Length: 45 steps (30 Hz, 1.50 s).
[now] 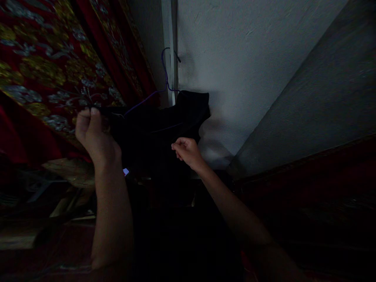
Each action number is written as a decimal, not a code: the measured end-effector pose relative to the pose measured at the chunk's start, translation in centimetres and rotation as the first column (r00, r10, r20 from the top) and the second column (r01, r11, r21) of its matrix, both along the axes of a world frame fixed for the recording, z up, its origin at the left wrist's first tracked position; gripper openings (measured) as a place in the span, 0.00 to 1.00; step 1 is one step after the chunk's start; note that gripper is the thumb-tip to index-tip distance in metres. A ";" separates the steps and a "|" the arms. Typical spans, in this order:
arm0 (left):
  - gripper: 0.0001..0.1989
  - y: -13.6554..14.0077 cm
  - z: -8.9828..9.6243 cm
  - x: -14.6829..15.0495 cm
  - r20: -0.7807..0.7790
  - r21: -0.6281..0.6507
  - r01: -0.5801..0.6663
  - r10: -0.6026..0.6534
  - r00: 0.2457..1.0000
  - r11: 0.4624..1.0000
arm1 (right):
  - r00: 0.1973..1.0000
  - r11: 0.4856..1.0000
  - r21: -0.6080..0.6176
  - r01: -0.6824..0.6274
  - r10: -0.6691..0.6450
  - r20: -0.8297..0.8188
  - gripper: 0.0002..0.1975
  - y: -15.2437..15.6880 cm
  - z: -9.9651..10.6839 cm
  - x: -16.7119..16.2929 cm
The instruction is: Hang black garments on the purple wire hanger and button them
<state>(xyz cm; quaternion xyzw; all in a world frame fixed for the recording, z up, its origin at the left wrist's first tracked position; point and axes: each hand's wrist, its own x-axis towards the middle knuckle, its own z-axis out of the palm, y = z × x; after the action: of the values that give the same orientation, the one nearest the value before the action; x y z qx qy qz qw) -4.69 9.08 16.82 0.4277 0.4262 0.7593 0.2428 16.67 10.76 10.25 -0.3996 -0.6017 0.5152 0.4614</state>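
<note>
A black shirt hangs on a thin purple wire hanger, whose hook catches on a narrow upright strip by the wall. My left hand is closed in a pinch on the shirt's upper left edge, holding it out sideways. In front of the dark cloth, my right hand is closed, thumb against curled fingers. Whether it grips a fold of the shirt cannot be made out in the dim light. The shirt's lower part merges with the dark below.
Red cloth with gold and silver floral decoration drapes at the left, close to my left hand. A pale wall stands behind the shirt. Below left are a small lit screen and wooden pieces, dimly visible.
</note>
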 end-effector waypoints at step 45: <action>0.21 -6.3 -15.3 6.1 -0.464 -0.504 0.574 -0.763 0.450 0.645 | 0.915 0.553 0.756 -0.350 0.027 0.403 0.08 0.7 6.9 5.7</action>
<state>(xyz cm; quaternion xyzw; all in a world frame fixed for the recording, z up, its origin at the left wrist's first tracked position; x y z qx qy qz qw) 1.40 2.79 1.54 0.7549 0.3756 0.3364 0.4195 22.33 11.48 17.10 -0.1573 -0.8810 0.1484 0.4207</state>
